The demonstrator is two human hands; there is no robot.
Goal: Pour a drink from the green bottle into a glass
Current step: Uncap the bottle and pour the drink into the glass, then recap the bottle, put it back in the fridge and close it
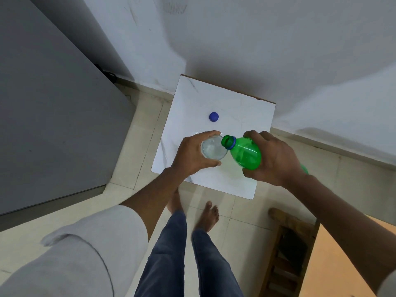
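Observation:
A clear glass [213, 149] is held over the small white marble table [235, 116], with my left hand [192, 155] wrapped around its left side. My right hand [274, 159] grips the body of the green plastic bottle [245, 153], which is tilted to the left. The bottle's uncapped mouth with its blue ring lies over the glass's right rim. Clear liquid shows inside the glass. The bottle's blue cap [213, 116] lies on the table behind the glass. Most of the bottle's lower half is hidden by my right hand.
A large grey cabinet [53, 114] stands to the left of the table. White walls meet in the corner behind the table. A wooden rack [287, 254] sits on the tiled floor at the lower right. My bare feet stand just in front of the table.

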